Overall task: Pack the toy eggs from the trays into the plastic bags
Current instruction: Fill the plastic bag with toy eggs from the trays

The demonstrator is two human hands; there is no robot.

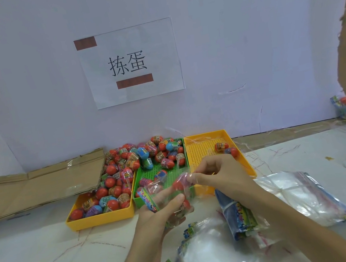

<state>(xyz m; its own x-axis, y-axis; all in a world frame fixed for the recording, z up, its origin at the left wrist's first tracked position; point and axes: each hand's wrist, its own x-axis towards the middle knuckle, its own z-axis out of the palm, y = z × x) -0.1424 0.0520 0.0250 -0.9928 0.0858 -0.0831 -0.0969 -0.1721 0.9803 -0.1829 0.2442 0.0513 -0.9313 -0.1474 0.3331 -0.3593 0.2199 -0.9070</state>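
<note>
Above the white table, in front of the green plastic tray, the left hand lies palm-up, fingers curled round a clear plastic bag with a colourful header that holds red toy eggs. Reaching in from the right, the right hand pinches the bag's upper edge. More loose eggs fill the left yellow tray; two lie in the right yellow tray.

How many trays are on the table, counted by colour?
Yellow trays: 2, one full of toy eggs, one nearly empty
Green trays: 1
Total: 3
</note>
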